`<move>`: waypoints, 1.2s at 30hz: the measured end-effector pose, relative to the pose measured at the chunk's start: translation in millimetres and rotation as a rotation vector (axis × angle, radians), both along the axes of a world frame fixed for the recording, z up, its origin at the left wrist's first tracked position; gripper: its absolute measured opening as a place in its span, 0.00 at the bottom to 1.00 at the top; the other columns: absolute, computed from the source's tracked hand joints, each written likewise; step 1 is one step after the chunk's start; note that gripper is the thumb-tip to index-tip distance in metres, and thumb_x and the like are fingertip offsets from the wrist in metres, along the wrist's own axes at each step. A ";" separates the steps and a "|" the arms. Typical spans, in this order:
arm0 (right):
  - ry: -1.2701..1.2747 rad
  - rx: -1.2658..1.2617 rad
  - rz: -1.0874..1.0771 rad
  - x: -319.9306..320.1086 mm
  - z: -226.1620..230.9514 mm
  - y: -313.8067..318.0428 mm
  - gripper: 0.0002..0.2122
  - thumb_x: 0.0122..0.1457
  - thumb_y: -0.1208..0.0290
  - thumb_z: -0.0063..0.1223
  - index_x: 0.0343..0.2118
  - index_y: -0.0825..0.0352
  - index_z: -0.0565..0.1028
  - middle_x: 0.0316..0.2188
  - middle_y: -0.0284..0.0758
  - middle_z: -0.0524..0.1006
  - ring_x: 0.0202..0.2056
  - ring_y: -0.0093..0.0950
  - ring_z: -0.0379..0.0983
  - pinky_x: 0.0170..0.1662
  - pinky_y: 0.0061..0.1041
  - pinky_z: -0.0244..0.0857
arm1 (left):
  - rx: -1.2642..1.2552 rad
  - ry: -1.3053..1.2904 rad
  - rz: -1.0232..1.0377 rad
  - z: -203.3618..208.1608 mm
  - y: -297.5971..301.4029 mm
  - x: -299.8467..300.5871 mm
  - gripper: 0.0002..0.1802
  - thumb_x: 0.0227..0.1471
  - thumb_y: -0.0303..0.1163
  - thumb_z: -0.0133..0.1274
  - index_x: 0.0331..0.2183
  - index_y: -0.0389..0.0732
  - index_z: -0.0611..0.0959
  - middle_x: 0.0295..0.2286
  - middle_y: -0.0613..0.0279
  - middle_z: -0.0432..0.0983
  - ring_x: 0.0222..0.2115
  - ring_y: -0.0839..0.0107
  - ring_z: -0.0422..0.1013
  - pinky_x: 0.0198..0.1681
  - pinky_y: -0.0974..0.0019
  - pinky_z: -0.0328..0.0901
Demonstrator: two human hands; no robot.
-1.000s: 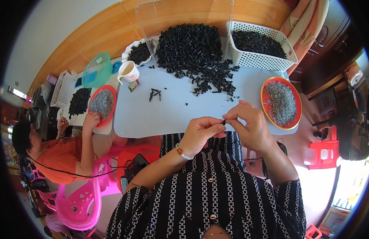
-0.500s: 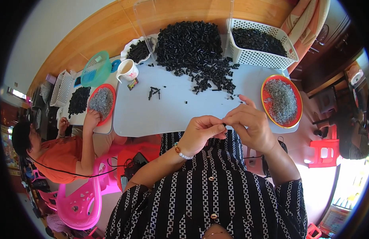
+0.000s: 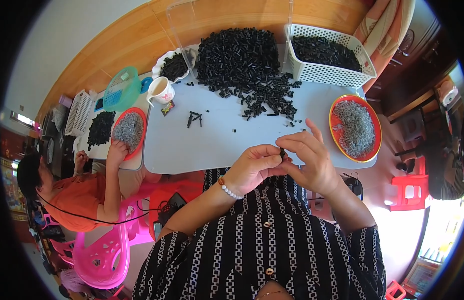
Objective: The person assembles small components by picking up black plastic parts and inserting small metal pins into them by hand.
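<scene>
My left hand (image 3: 253,168) and my right hand (image 3: 308,158) meet just above the near edge of the pale table (image 3: 212,145). Both pinch one small black tube piece (image 3: 282,152) between their fingertips. A bead bracelet sits on my left wrist. Beyond my hands lies a big heap of the same black pieces (image 3: 242,55), with loose ones spilling toward me. An orange bowl of small grey parts (image 3: 355,128) stands just right of my right hand.
A white basket of black pieces (image 3: 326,56) stands at the far right, a white dish of them (image 3: 173,66) and a mug (image 3: 160,91) at the far left. Another person in orange (image 3: 77,192) reaches into a second orange bowl (image 3: 128,131). Pink chair (image 3: 99,250) and red stool (image 3: 406,190) flank me.
My hands have stayed together at the table's near edge, shifting only slightly as the fingers work the small black piece. The person on the left keeps a hand at their bowl.
</scene>
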State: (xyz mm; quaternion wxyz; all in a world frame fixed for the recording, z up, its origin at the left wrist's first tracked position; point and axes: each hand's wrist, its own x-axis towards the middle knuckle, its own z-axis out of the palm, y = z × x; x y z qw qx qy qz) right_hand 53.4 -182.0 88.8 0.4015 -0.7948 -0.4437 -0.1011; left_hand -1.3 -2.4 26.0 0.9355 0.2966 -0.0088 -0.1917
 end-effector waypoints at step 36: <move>0.905 0.435 0.181 -2.9 -12.7 2.5 0.05 0.59 0.78 0.53 0.36 0.72 0.77 0.37 0.38 0.77 0.39 0.27 0.73 0.44 0.23 0.66 | -0.044 0.037 -0.036 2.3 1.0 -6.7 0.07 0.57 0.27 0.53 0.37 0.36 0.81 0.32 0.59 0.79 0.31 0.69 0.77 0.39 0.67 0.74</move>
